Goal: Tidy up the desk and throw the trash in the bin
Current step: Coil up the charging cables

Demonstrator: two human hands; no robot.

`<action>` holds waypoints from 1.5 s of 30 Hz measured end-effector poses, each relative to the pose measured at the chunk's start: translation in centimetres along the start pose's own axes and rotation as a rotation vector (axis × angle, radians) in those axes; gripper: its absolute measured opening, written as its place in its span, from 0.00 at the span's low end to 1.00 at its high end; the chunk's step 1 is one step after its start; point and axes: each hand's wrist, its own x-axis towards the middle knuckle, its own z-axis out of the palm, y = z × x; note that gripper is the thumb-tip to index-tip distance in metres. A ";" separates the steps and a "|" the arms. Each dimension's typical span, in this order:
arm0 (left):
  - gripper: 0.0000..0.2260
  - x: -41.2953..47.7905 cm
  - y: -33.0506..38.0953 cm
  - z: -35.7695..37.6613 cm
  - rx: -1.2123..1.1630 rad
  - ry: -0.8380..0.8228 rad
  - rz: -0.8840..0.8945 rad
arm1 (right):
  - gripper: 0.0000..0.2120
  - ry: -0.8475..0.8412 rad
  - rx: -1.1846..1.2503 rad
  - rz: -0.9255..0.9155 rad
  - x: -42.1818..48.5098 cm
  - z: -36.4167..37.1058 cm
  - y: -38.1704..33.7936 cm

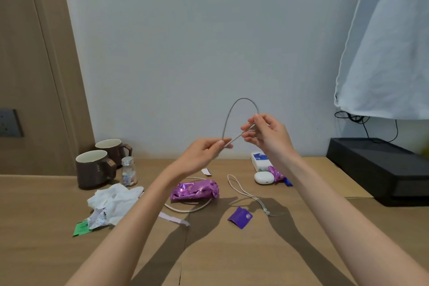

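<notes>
Holding a grey cable [228, 114] up above the counter [255, 251], arched into a loop between both hands. Pinching one end with the left hand [204, 153], fingers [224, 143] closed on it; gripping the other end with the right hand [267, 133], fingers closed too. Lying below the fingers: purple wrapper [195, 190], white cord [246, 195], crumpled tissue [111, 204]. Sitting left of them: two brown mugs [95, 168].

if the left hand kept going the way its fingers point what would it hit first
The left hand points up and right along the grey cable it pinches, so it would probably meet the right hand first; depth is unclear.
</notes>
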 end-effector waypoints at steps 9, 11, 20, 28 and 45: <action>0.14 0.0 -1.3 1.4 0.049 -0.015 0.004 | 0.08 0.160 0.235 0.060 0.1 -1.0 0.7; 0.13 0.1 -1.3 1.8 0.056 0.072 -0.006 | 0.08 0.149 0.216 0.094 -0.2 -0.9 1.6; 0.10 0.2 -1.6 5.0 0.386 0.284 0.162 | 0.11 0.002 -0.178 0.185 -1.5 0.5 4.0; 0.14 -0.4 -1.7 6.4 0.476 0.167 0.185 | 0.15 0.190 -0.001 0.257 0.2 0.0 5.4; 0.12 -1.6 -6.3 2.3 0.333 0.056 0.008 | 0.17 -0.004 -0.376 0.107 0.7 -3.9 3.0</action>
